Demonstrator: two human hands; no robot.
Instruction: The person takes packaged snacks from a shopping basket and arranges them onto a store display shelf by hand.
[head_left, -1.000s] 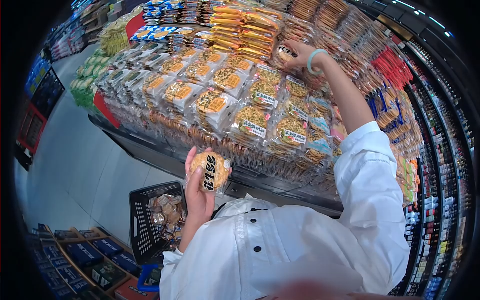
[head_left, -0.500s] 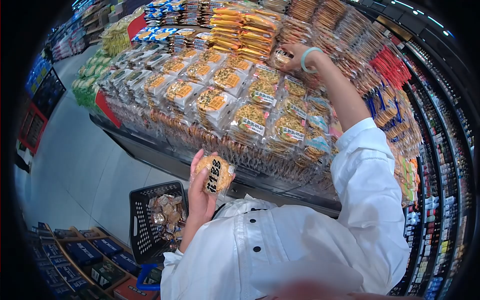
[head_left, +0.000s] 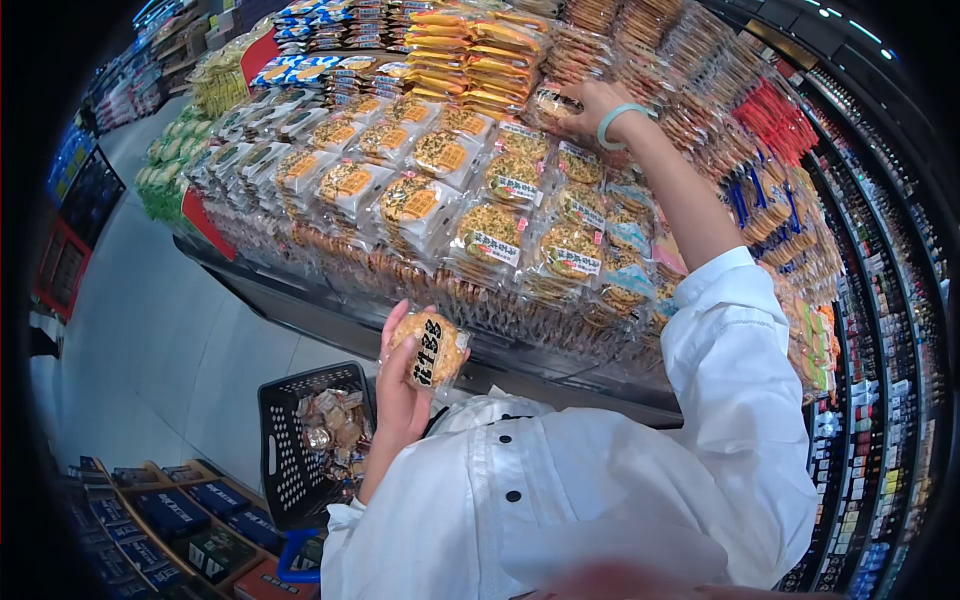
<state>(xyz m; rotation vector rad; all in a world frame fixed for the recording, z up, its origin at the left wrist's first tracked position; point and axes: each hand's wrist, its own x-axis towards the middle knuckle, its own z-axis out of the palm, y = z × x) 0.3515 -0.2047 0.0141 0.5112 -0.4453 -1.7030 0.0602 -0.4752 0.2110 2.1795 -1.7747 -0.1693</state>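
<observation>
My left hand (head_left: 397, 403) holds a clear-wrapped round cracker (head_left: 436, 350) with bold black lettering, in front of my body. The thumb lies over the wrapper's edge. At the far side of the display, my right hand (head_left: 592, 108) has its fingers closed on another wrapped cracker (head_left: 553, 101) with dark print; its wrist wears a pale green bangle (head_left: 612, 122). That cracker is at the stacks, and whether it is lifted off them I cannot tell. Nearer me are piles of seed-topped wrapped crackers (head_left: 487, 240) and orange-labelled ones (head_left: 410, 205).
A black shopping basket (head_left: 268, 440) with small wrapped snacks (head_left: 335, 425) stands at lower left. Orange packets (head_left: 500, 65) are stacked beyond the crackers. Shelves of bottles (head_left: 860, 400) run along the right. Boxed goods (head_left: 170, 507) sit at bottom left, beside grey floor (head_left: 170, 350).
The view has shifted slightly, moving the display a little left and down in the picture. Both hands keep their grips, and the right hand remains at about the same stack.
</observation>
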